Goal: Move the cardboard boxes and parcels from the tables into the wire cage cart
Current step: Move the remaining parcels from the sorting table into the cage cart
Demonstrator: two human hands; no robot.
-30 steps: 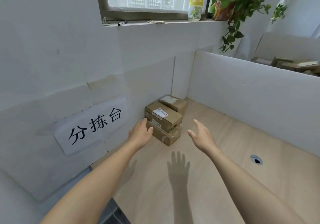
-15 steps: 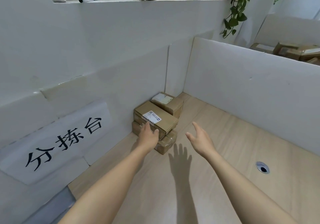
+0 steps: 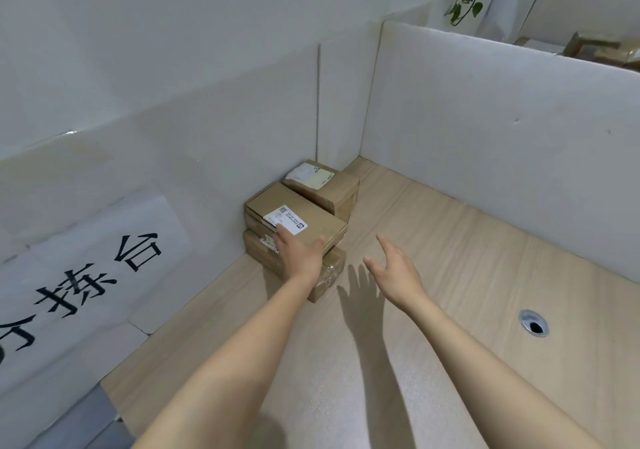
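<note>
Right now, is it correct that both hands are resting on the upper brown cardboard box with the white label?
Not quite: the head view shows only the left hand on the upper brown cardboard box; the right hand hovers open beside it.

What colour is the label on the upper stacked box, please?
White paper label with dark print, best in head view.

Parcel-sorting station: "分拣台" sign (image 3: pixel 90 277), labelled boxes (image 3: pixel 277 202).

Three brown cardboard boxes sat against the white wall panel (image 3: pixel 207 171): a labelled top box (image 3: pixel 304 221) flat on a taped box (image 3: pixel 329 272), and a third box (image 3: pixel 323 187), also labelled, farther along the panel.
</note>
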